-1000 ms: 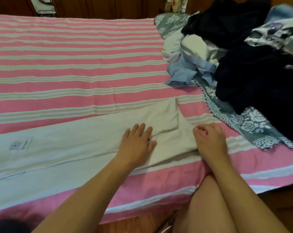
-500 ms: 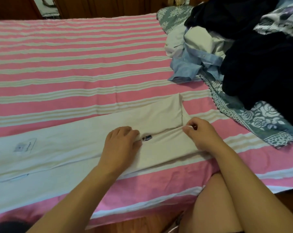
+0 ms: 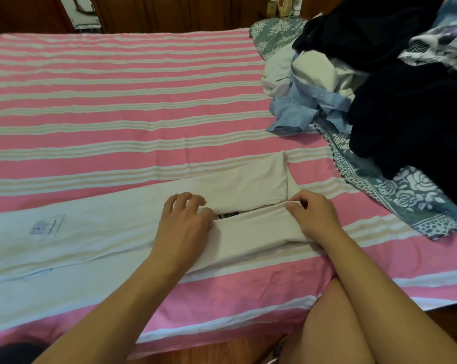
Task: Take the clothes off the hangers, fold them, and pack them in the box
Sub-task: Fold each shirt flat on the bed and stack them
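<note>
White garment (image 3: 117, 232) — on pink-striped bed (image 3: 117, 106), wood floor (image 3: 209, 353).

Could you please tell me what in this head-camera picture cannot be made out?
- Printed label on the white garment: too small to read.
- Dark patterned patch in the fold: mostly covered by cloth, between the left hand and right hand.
- Dark clothes in the pile: cut off by the right edge; individual pieces cannot be told apart.
- Box and hangers: none in view.
</note>
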